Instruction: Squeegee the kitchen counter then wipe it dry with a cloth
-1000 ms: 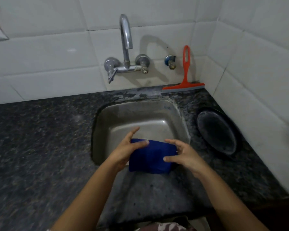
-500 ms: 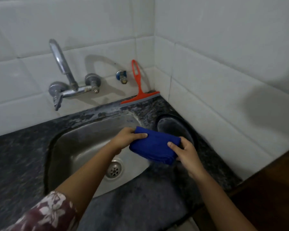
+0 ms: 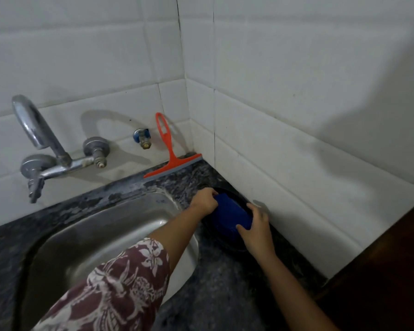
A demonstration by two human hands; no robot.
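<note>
Fingers of both hands pinching folded blue cloth (image 3: 231, 215), L hand (image 3: 204, 201) far end, R hand (image 3: 255, 226) near end

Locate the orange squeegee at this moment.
In the head view the orange squeegee stands propped against the back wall tiles in the counter corner, behind the sink, right of the small blue tap.

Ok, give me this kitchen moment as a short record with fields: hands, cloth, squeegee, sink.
left hand: grips cloth's far end
right hand: grips cloth's near end
blue cloth: folded, over the dark round dish beside the wall
squeegee: orange, untouched, leaning against back tiles
sink: steel, left of the hands
</note>
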